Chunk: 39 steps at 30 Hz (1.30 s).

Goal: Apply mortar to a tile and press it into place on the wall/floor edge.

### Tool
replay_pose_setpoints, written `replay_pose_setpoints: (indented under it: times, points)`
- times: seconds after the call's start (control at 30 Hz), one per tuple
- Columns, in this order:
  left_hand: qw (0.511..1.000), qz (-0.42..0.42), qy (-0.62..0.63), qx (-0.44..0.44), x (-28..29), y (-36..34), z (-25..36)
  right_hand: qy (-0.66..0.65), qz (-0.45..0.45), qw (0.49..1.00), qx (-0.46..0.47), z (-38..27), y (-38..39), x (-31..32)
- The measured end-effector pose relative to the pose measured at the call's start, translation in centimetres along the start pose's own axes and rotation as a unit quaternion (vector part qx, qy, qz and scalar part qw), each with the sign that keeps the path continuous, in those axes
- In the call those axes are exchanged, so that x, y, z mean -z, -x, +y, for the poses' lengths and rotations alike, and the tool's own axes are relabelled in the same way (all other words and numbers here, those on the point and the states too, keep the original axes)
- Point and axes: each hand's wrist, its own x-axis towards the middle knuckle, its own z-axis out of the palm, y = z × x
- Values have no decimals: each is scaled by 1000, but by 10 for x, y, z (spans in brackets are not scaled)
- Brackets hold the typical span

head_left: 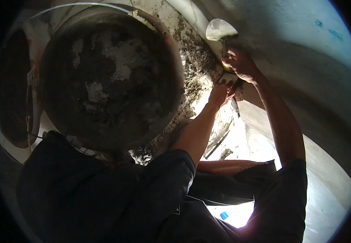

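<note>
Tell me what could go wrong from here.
The trowel is held close to the wall, so a careless swing might knock against it. The left hand is right beside the right hand that grips the trowel, so a slip could catch it. Rough grey clumps lie beside the tub, so footing there may be uneven.
</note>
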Motion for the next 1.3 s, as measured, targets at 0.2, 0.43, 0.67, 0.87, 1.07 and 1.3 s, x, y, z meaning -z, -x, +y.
replay_pose_setpoints:
  times: [0.2,0.43,0.67,0.87,1.07,1.3]
  points:
    - [996,-19,61,54,-2,3,6,7,-34,999,27,1,-13,-10]
    - [999,9,7,49,-1,-1,7,76,-64,994,46,20,-25,-11]
    - [992,-53,40,110,9,-1,14,190,-116,975,1,14,-26,-14]
    - [986,-80,70,127,1,-1,11,234,-210,949,-13,9,-31,-10]
    - [996,-18,48,77,-1,2,11,114,-175,978,-24,20,-33,-17]
    - [995,-38,44,86,2,-2,10,240,-133,961,42,20,-28,-17]
